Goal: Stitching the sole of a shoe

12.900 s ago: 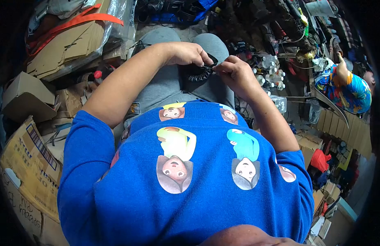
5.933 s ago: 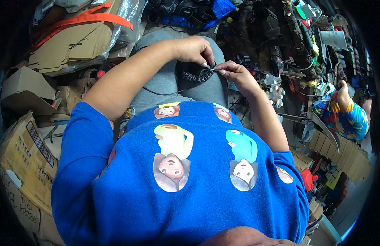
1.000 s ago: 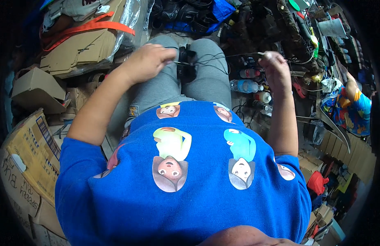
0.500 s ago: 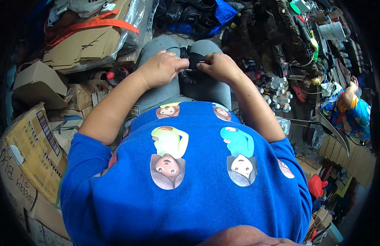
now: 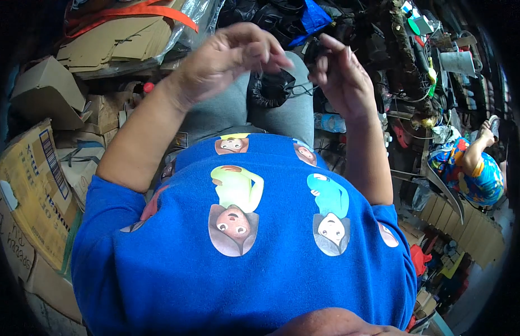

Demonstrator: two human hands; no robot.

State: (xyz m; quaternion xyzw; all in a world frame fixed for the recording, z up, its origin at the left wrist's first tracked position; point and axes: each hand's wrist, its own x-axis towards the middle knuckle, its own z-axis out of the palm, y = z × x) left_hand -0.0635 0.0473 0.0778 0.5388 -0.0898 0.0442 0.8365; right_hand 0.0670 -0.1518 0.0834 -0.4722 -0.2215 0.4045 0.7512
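Showing L hand (image 5: 229, 59), R hand (image 5: 349, 84) (grips' closure/hold unclear), black ruched pc (image 5: 271, 91) poss. sliding off thigh (image 5: 287, 120) via tugged cord (image 5: 303, 91).

Black piece (image 5: 271, 89) — rounded, curved edge gathered into ridges around 7 o'clock | laid over the grey-clad right thigh (image 5: 296, 120), near 12 o'clock of the view | thin dark cord (image 5: 302, 89) — looped at the piece's 3 o'clock side, curved strands seen
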